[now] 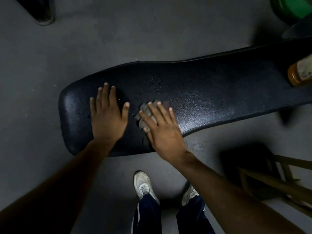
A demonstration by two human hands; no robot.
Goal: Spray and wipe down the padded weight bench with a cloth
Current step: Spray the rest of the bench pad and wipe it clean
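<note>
The long black padded weight bench (194, 92), its vinyl skin textured and shiny, runs from the 9 o'clock side of the view up toward 3 o'clock, where the frame edge cuts it off. Its support frame is hidden beneath the pad. Small wet droplets (158, 83) dot the surface near the middle, though the dim light makes them hard to count.

The left hand (108, 114) lies flat on the wide end of the pad, palm down, fingers spread and gripping nothing. Just beside it, toward 3 o'clock, the right hand (162, 129) presses flat with fingers extended on a crumpled grey cloth (143, 115). Most of that cloth is hidden under the palm and fingers; only a ragged fringe shows by the fingertips and thumb.

At the 3 o'clock edge an amber bottle with a pale label (300, 75) lies on the bench, cut off so its top cannot be seen. A green rounded object (290, 7) at 1 o'clock is also cropped and unclear. Wooden slats (276, 181) at 4 o'clock are blurred. At 6 o'clock, two white sneakers (143, 184) and dark trouser legs stand on the grey concrete floor (50, 65). A dark post foot (43, 17) sits at 11 o'clock.
</note>
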